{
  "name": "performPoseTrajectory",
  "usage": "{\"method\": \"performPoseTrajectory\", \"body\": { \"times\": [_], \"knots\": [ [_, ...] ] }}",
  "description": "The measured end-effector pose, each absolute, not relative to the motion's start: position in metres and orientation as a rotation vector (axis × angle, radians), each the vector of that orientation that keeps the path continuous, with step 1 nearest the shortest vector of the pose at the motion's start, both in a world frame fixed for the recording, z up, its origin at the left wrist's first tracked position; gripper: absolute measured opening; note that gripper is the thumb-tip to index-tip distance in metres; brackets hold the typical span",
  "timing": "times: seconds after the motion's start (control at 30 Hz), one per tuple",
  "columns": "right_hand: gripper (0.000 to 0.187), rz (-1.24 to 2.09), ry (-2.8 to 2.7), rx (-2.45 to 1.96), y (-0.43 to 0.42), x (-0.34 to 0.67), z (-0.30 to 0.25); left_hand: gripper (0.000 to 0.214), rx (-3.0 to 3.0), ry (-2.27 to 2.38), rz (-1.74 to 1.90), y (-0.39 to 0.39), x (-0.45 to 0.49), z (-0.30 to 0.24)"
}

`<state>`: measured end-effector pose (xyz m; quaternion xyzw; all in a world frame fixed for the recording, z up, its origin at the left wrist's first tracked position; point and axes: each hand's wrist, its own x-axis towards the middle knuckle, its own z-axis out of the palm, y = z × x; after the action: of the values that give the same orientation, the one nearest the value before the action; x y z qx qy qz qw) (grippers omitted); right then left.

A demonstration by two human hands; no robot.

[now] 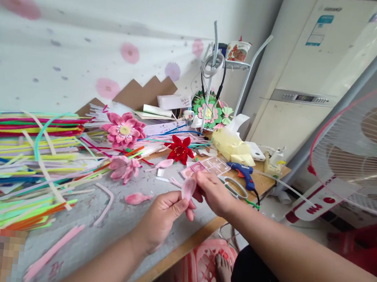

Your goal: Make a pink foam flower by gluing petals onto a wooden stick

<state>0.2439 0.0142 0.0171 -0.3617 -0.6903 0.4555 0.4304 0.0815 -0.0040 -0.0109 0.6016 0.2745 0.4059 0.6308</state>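
Observation:
My left hand (169, 208) pinches the lower end of a pale pink petal (188, 188) made of fuzzy pipe cleaners. The fingers of my right hand (212, 193) are closed at the petal's right edge, and some fingertips are hidden behind it. Left of my hands, a darker pink petal (138, 198) lies on the grey table top (111, 236). Another pale petal (165, 163) rests farther back. A partly built pink flower (124, 169), a full pink flower (124, 130) and a red flower (180, 149) are beyond.
Heaps of coloured pipe cleaners (21, 155) cover the left side. A blue glue gun (243, 174), scissors (235, 187) and a yellow plastic bag (231, 145) lie at the right. A fan (363, 146) stands beside the table, and a pink plastic stool (200, 268) is below its edge.

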Motion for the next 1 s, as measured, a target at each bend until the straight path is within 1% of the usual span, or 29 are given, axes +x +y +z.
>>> {"method": "performPoseTrajectory", "body": {
  "times": [0.2,0.4,0.57,0.73,0.9,1.0],
  "knots": [
    [0.045,1.179,-1.743,-0.920,0.013,0.254,0.032,0.026,1.396,0.701,0.897,-0.001,0.083,-0.012],
    [0.045,1.336,-1.707,-0.895,0.016,0.245,0.019,0.024,1.568,0.636,0.874,-0.001,0.079,-0.009],
    [0.042,1.354,-1.748,-0.867,0.016,0.245,0.022,0.027,1.539,0.659,0.833,0.001,0.079,-0.013],
    [0.044,1.430,-1.729,-0.868,0.015,0.247,0.019,0.027,1.557,0.664,0.795,-0.002,0.081,-0.015],
    [0.046,1.470,-1.533,-0.910,0.018,0.263,0.018,0.029,1.328,0.766,0.944,-0.003,0.085,-0.015],
    [0.039,1.506,-1.451,-0.943,0.017,0.264,0.017,0.026,1.101,0.738,1.014,-0.002,0.089,-0.013]
  ]
}}
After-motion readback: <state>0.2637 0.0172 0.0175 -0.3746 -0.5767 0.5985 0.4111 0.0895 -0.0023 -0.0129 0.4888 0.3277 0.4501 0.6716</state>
